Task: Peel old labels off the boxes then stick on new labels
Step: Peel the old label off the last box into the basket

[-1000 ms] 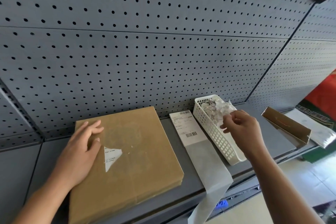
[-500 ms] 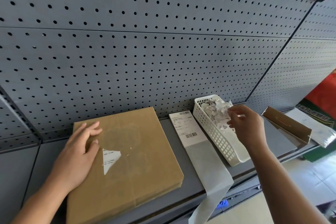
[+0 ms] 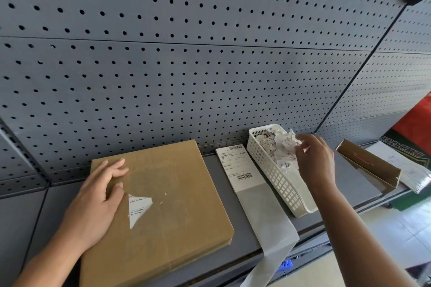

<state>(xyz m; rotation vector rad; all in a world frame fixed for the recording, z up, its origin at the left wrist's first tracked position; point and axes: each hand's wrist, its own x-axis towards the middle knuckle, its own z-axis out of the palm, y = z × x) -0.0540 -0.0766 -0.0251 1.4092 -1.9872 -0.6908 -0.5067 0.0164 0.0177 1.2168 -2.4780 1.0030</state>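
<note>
A flat brown cardboard box [image 3: 177, 207] lies on the grey shelf. A torn white remnant of the old label [image 3: 138, 208] still sticks to its top. My left hand [image 3: 98, 202] rests flat on the box's left part, fingers straight, right beside the remnant. My right hand [image 3: 314, 161] hovers over the white plastic basket [image 3: 279, 184], its fingertips pinching a small white label scrap [image 3: 306, 147] at the heap of peeled scraps [image 3: 279, 147] inside. A new label [image 3: 238, 165] with barcodes lies on its backing strip [image 3: 268, 219] between box and basket.
The backing strip hangs over the shelf's front edge [image 3: 310, 230]. A small open cardboard box [image 3: 368, 165] and a silver-edged package [image 3: 410, 172] sit at the right. Grey pegboard [image 3: 210, 65] rises straight behind the shelf.
My right hand has moved right and farther back, from beside the basket's rim to over the scraps inside. My left hand has stayed flat on the box.
</note>
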